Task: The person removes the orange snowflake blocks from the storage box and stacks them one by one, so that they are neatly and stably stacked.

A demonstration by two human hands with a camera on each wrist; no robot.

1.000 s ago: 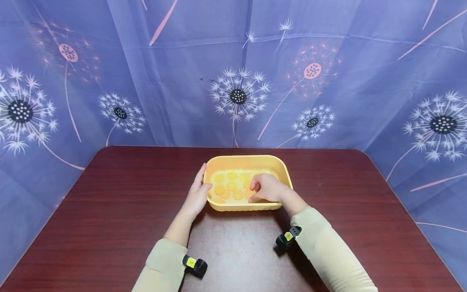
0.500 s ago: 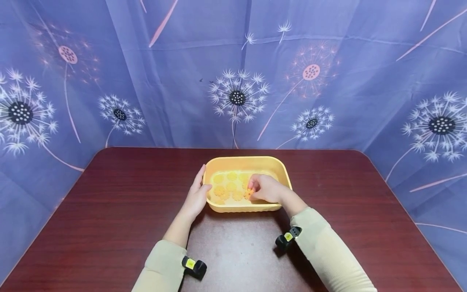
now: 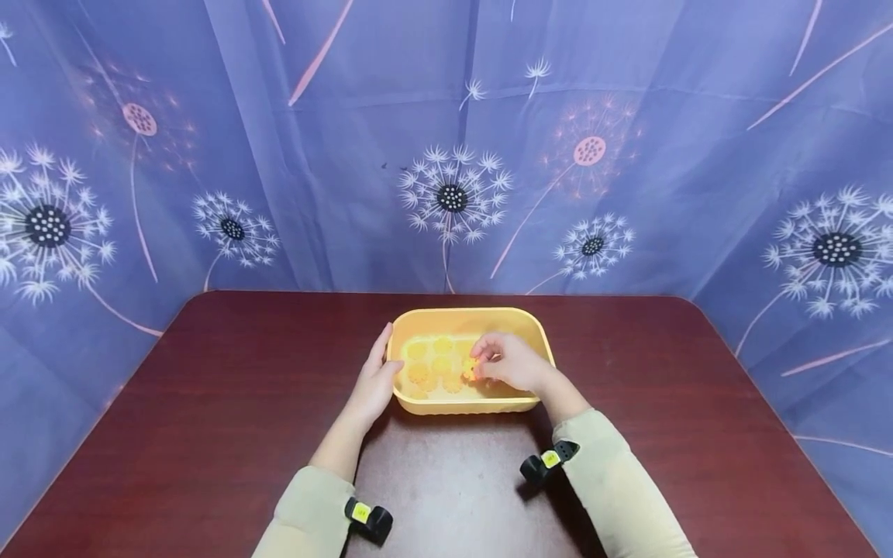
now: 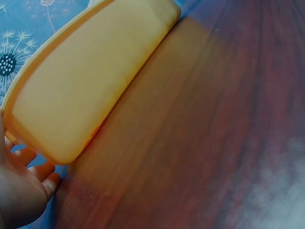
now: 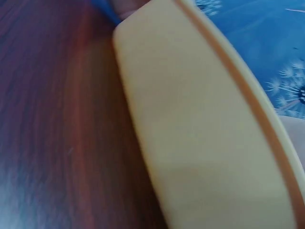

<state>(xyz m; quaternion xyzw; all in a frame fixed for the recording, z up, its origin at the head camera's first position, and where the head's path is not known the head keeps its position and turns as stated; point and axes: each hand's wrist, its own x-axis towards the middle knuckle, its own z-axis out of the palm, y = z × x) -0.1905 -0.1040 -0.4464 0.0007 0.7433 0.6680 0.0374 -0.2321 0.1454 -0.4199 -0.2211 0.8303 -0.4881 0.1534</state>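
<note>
A yellow rectangular plastic bin (image 3: pixel 467 406) with rounded corners stands on the table. My left hand (image 3: pixel 373 380) grips its left end, thumb over the rim and fingers along the outside wall; the left wrist view shows those fingers (image 4: pixel 28 157) against the bin's end. Inside the bin, my right hand (image 3: pixel 515 364) pinches a small orange-yellow flower-shaped piece (image 3: pixel 469 370) between thumb and fingers. Several similar pale yellow round pieces (image 3: pixel 420 375) with scalloped edges lie on the bin's floor, washed out by glare. In the right wrist view, the bin's wall (image 5: pixel 200 124) hides most of the right hand.
The dark red-brown wooden table (image 3: pixel 209 418) extends around the bin. Behind it and at both sides hangs a blue curtain (image 3: pixel 349 155) printed with dandelions. Small black cameras (image 3: pixel 370 521) sit on both sleeved wrists.
My right hand has taken hold of a flower-shaped piece from the bin's floor and lifted it slightly. The left hand keeps its place on the bin. The head view has tilted up a little.
</note>
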